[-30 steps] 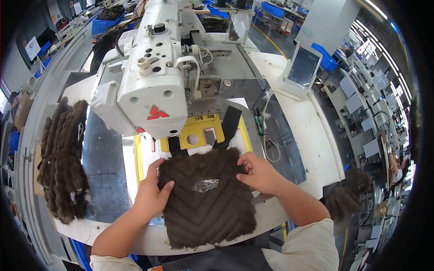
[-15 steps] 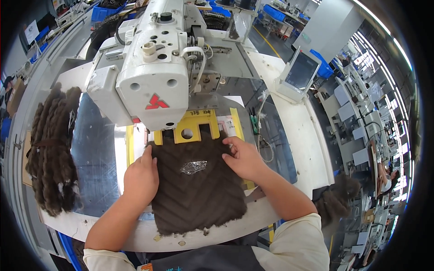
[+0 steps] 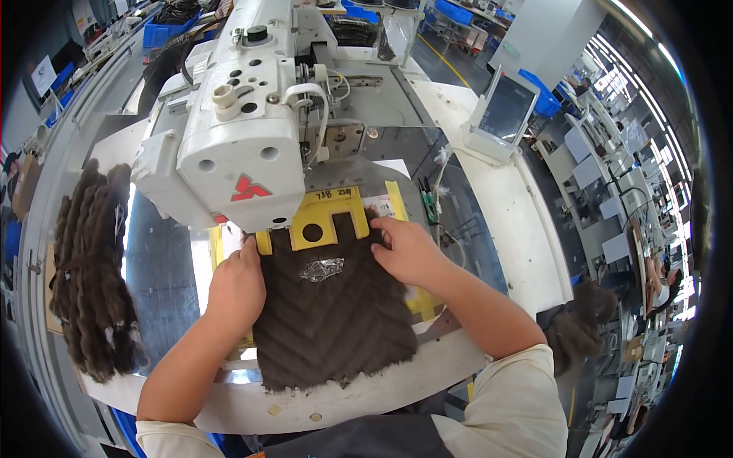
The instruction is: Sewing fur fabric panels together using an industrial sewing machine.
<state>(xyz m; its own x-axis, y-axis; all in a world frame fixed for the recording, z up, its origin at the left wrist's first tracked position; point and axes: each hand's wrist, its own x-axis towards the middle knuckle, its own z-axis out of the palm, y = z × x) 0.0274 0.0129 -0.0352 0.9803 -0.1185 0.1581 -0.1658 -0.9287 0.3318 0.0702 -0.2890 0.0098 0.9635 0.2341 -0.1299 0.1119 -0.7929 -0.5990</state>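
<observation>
A: Where does the work stand?

B: The brown fur panel (image 3: 328, 313) lies on the yellow template (image 3: 324, 217), top edge at the machine head (image 3: 229, 145); no fresh seam shows. Left hand (image 3: 238, 288) flat at 9 o'clock, right hand (image 3: 408, 250) spread at 2 o'clock, gripping nothing.

A: Surroundings?

B: Fur stack (image 3: 92, 275) far at 9 o'clock; control screen (image 3: 504, 111) at 1 o'clock. The machine head hides the needle.

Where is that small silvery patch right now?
In the head view, the silvery patch lies on the brown furry panel, between the left hand and right hand, just below the yellow template.
</observation>
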